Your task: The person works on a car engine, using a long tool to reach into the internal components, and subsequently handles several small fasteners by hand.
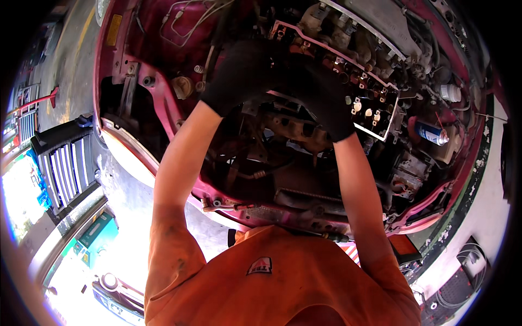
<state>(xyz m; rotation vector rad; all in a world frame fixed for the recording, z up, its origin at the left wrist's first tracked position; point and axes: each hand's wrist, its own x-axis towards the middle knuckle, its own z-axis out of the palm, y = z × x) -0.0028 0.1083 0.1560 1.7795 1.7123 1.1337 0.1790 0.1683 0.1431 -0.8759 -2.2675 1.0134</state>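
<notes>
Head view | left hand (239, 76) and right hand (327, 95), black-gloved, over the engine (368, 113) | fingers: too dark to make out | engine: in the red car (156, 89), top uncovered | judgement: work slowly, press lightly, let nothing drop into that open top

Lighting is uneven. Strong light at lower left overexposes the floor (133, 233) to white. The engine bay (321, 182) lies in deep shadow; the black-gloved left hand (239, 76) and right hand (326, 100) merge into it, fingers indistinct. Fisheye distortion bends straight edges; the corners are black.
</notes>
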